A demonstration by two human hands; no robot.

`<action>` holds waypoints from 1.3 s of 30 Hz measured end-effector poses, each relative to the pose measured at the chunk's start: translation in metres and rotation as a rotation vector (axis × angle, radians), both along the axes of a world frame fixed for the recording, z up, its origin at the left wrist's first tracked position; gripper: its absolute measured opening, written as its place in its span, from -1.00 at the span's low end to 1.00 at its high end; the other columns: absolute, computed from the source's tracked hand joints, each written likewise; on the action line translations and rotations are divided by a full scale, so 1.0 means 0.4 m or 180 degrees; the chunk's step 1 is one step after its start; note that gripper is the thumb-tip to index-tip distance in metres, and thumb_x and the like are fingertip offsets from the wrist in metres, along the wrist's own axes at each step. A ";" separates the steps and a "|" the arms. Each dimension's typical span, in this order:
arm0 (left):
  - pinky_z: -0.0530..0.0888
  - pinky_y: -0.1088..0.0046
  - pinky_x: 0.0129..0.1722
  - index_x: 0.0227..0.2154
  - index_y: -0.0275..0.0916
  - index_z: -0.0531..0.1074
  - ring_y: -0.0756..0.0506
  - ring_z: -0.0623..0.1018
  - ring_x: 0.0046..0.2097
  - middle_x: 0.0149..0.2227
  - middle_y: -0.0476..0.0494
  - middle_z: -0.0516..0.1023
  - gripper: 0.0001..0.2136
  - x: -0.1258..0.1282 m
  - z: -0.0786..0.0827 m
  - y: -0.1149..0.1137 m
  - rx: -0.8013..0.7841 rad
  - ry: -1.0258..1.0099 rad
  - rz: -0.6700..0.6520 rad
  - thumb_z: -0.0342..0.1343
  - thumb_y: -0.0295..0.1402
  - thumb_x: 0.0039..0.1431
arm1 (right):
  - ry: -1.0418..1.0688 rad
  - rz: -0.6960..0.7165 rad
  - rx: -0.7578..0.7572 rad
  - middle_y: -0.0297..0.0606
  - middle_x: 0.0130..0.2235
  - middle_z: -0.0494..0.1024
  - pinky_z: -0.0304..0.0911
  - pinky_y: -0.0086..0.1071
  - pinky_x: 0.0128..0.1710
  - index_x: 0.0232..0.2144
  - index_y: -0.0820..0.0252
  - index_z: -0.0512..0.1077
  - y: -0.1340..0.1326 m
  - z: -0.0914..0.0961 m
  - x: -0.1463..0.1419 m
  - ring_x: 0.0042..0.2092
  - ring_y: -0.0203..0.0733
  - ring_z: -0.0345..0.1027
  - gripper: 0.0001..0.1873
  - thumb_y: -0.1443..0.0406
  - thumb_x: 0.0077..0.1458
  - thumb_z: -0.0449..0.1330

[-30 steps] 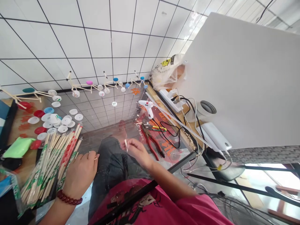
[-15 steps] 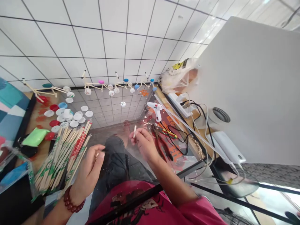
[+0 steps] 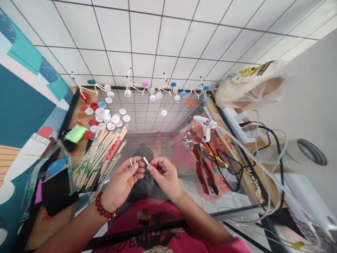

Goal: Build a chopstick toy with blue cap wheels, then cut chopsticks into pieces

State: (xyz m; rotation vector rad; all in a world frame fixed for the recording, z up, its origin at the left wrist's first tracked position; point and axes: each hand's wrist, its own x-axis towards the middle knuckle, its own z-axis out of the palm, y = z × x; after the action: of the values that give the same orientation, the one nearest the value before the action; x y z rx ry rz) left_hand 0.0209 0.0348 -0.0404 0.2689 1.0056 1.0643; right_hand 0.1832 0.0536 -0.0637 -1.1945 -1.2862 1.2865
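Observation:
My left hand [image 3: 125, 176], with a beaded bracelet at its wrist, pinches a short piece of wooden stick [image 3: 131, 162] between thumb and fingers. Close by on the right, my right hand [image 3: 165, 175] is closed on another short pale stick [image 3: 146, 161], whose end points up and left towards my left fingers. The two sticks look apart. Both hands hover above the glass tabletop near my body. Beside my left hand lies a pile of wrapped chopsticks [image 3: 98, 158]; red-handled pliers [image 3: 204, 172] lie right of my right hand.
Plastic bottle caps [image 3: 115, 119] cluster at the back left. Several stick figures [image 3: 137, 84] stand along the rear edge. A white glue gun [image 3: 205, 127] and its black cable are on the right, near a power strip [image 3: 237, 123] and a plastic bag [image 3: 252, 84]. A green packet [image 3: 76, 133] lies left.
My hands have come together, each keeping its short stick. The right-hand stick has tipped from upright to slanting left. The view has swung left, showing more of the patterned panel.

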 end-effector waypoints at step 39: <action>0.46 0.53 -0.22 -0.24 -0.24 0.50 -0.01 0.59 -0.30 -0.35 -0.08 0.61 -0.86 -0.069 -0.008 0.012 0.4157 0.4913 -0.0499 0.15 -0.59 0.22 | -0.1383 0.0608 0.1746 -0.33 -0.47 0.51 0.27 -0.45 -0.41 -0.23 0.14 0.46 -0.016 -0.030 -0.004 -0.46 -0.29 0.37 -0.86 0.36 0.16 0.12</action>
State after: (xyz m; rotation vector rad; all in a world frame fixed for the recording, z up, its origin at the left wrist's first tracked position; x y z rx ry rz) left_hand -0.0065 0.0395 -0.0434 2.4543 1.3464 1.1483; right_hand 0.1815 0.0473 -0.0755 -0.9906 -1.9542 0.7303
